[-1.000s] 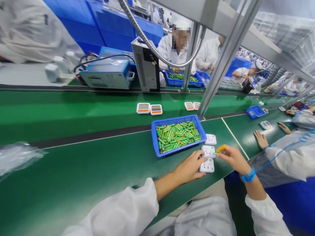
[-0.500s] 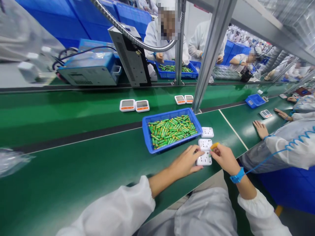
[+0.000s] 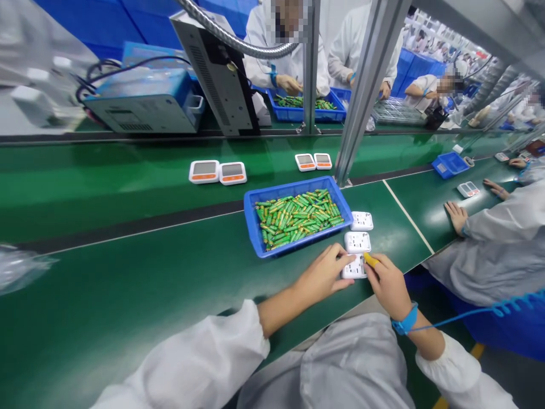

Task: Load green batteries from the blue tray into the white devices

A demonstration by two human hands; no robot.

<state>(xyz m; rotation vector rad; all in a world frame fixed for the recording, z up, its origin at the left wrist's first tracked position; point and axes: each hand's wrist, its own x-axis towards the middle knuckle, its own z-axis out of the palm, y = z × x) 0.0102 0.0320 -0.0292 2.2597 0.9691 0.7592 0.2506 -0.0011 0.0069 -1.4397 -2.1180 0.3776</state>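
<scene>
At the far left, a crumpled clear plastic bag [image 3: 19,268] lies on the green tabletop [image 3: 128,318]. Farther back stands a blue-and-grey equipment box [image 3: 140,102] with dark cables. To its right, on the green strip [image 3: 106,176] beyond the tabletop's dark edge, two white digital devices [image 3: 204,171] with grey screens and orange bands sit side by side. Next comes a blue bin [image 3: 252,227], on the tabletop, filled with a jumble of green batteries [image 3: 298,216]; behind its right part, a second pair of white digital devices [image 3: 305,162] rests on the strip.

In front of the bin, the left hand [image 3: 323,272] has its grip set around the left end of the nearest white device [image 3: 355,267], fingers at the far edge and thumb at the near one. This device lies on the tabletop, the closest of three in a row just right of the bin; the middle device [image 3: 357,242] and the farthest device [image 3: 361,220] are untouched. The right hand [image 3: 386,284], wearing a yellow finger cot [image 3: 371,260] and a blue wristband [image 3: 405,320], meets the nearest device's right end; whether its grip holds anything cannot be told. Farther right, a co-worker's hand [image 3: 457,217] rests on the tabletop.
</scene>
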